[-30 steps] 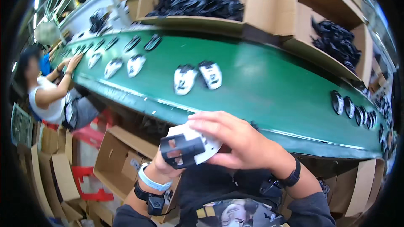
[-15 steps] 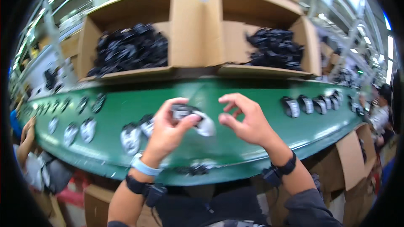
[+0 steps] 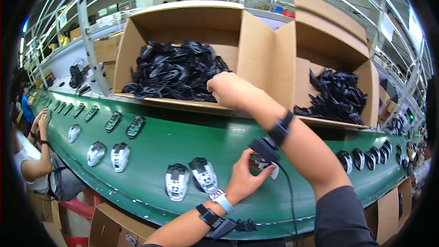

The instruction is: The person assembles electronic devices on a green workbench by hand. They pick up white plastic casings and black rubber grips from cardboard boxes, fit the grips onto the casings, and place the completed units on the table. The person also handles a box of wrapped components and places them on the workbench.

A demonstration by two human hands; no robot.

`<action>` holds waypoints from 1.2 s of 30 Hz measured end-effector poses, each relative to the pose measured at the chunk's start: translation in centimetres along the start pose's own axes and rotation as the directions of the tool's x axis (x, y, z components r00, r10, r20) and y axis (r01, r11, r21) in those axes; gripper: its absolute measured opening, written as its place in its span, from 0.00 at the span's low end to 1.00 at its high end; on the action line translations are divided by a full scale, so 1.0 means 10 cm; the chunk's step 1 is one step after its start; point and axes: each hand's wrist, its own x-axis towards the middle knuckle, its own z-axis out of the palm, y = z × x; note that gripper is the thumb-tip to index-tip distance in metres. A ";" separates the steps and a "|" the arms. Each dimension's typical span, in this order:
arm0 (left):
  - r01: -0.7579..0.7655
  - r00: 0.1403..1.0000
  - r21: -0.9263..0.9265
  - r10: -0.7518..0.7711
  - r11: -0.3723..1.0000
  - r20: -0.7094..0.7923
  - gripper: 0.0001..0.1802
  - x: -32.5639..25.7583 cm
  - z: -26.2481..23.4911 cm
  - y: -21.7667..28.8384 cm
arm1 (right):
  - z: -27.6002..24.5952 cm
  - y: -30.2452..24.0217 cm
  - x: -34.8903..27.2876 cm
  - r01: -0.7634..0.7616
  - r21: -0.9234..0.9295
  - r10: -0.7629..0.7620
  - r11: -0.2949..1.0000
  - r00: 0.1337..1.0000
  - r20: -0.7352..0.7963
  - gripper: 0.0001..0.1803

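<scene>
My left hand (image 3: pixel 247 179) grips a black-and-white computer mouse body (image 3: pixel 274 171) over the green work surface (image 3: pixel 247 139). A black device on my right wrist covers part of that mouse. My right arm crosses above it, and my right hand (image 3: pixel 225 90) is at the front edge of the left cardboard box (image 3: pixel 183 10), beside a heap of thin black plastic parts (image 3: pixel 176 71). Its fingers are curled closed; whatever they hold is hidden. Left of my left hand lie two mouse bodies, one white and black (image 3: pixel 177 184), the other similar (image 3: pixel 204 174).
A second cardboard box (image 3: pixel 336 32) at the right holds more black parts (image 3: pixel 338 93). Mouse bases with green circuit boards (image 3: pixel 136 127) and white mouse bodies (image 3: pixel 120 157) lie at left. Assembled-looking mice (image 3: pixel 359 158) line the right. A co-worker's arm (image 3: pixel 39 132) reaches in at far left.
My right hand has gone from beside the mouse to the left box, its fingers closing. My left hand, still holding the mouse, is now lower and farther right in view. The view has turned left.
</scene>
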 end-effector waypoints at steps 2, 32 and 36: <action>0.130 0.991 0.022 -0.130 0.991 -0.011 0.32 -0.03 0.02 -0.14 | 0.28 -0.01 0.46 -0.220 0.145 0.203 0.965 0.971 0.123 0.17; -0.016 0.998 -0.346 0.034 0.938 0.044 0.40 -0.05 -0.25 -0.05 | 0.30 -0.59 -2.70 -0.095 0.994 0.597 -0.059 0.794 0.111 0.08; -0.068 0.997 -0.376 0.073 0.924 0.000 0.41 -0.04 -0.23 -0.02 | 0.34 -0.54 -2.72 -0.095 0.979 0.576 -0.182 0.796 0.185 0.08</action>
